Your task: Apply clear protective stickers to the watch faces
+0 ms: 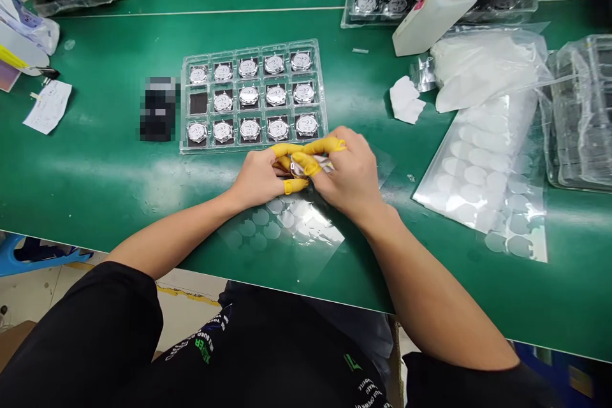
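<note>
Yellow finger cots cover several fingertips on both my hands. My left hand point(261, 175) is closed around a small round watch case point(296, 169), mostly hidden by the fingers. My right hand point(351, 172) pinches a piece of white cloth or paper point(327, 166) against the case. Just beyond my hands lies a clear plastic tray point(182, 116) holding rows of silver watch cases point(248, 95), their backs facing up. In the tray's middle row, the leftmost compartment shows only a black pad point(198, 102). Under my hands is a clear sheet of round film stickers point(258, 229).
A white squeeze bottle point(437, 16) stands at the upper right before stacked trays point(354, 13). Sticker sheets point(473, 166) and a bag of white material point(488, 64) lie right. A pixelated dark object point(159, 108) sits left of the tray. More trays point(581, 115) stand far right.
</note>
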Available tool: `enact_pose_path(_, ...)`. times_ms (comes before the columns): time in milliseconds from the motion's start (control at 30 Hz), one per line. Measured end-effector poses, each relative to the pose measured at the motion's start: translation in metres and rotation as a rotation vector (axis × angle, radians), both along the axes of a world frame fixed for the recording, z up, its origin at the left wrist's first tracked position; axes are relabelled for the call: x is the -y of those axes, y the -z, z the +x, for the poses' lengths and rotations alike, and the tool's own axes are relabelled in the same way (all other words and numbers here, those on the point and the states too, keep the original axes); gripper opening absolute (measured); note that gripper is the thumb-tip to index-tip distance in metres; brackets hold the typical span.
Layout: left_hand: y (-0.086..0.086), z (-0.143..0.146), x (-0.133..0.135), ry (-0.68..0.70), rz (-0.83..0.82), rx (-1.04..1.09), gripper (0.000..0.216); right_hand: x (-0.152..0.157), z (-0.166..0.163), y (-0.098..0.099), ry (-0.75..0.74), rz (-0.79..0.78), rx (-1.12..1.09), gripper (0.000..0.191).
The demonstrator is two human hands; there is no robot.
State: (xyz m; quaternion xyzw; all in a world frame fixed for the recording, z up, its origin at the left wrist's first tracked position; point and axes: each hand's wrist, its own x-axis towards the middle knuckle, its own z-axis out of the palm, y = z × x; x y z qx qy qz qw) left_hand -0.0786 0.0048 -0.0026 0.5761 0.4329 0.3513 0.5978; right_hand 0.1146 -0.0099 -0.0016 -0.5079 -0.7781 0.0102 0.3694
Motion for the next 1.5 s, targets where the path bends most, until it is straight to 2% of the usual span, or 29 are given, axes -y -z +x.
enact_pose_path(67,0.001,0.0,-0.001,-0.008,-0.015,0.018,0.058,-0.001,0.001,-0.001,0.038,-0.013,-0.004,0.014)
enact_pose_path(233,0.0,0.001,-0.001,-0.003,0.0,0.017,0.057,-0.001,0.003,-0.001,-0.052,-0.061,-0.046,0.018)
enact_pose_path(367,0.0,0.001,0.001,-0.022,-0.013,-0.001,0.058,-0.003,0.004,0.001,0.002,-0.047,-0.108,0.017)
enact_pose_path(533,0.0,0.001,0.001,-0.011,0.012,-0.01,0.057,-0.002,0.003,0.003,-0.058,-0.092,-0.148,0.017)
enact_pose_path(667,0.0,0.001,0.0,-0.038,-0.018,-0.005,0.059,-0.003,0.001,0.003,0.023,-0.085,-0.162,0.019)
enact_pose_path(833,-0.002,0.001,0.001,-0.025,-0.014,-0.011,0.057,0.0,0.001,0.004,-0.084,-0.025,-0.188,0.015)
enact_pose_path(967,-0.002,0.001,0.001,-0.038,-0.038,-0.012,0.057,-0.002,0.003,0.006,0.001,-0.028,-0.2,0.015)
enact_pose_path(1100,0.0,0.001,0.001,-0.001,0.001,-0.028,0.055,-0.003,0.001,0.007,-0.091,-0.031,-0.243,0.014)
enact_pose_path(1200,0.0,0.001,0.001,-0.021,-0.01,-0.002,0.055,-0.001,-0.001,0.005,-0.059,-0.055,-0.261,0.014)
enact_pose_path(1333,-0.001,0.0,0.001,-0.005,0.001,0.003,0.056,0.004,0.0,0.0,-0.133,-0.094,-0.261,0.012)
enact_pose_path(1500,-0.001,0.0,0.001,0.012,0.022,-0.005,0.057,0.003,0.003,-0.004,0.016,-0.06,-0.273,0.014)
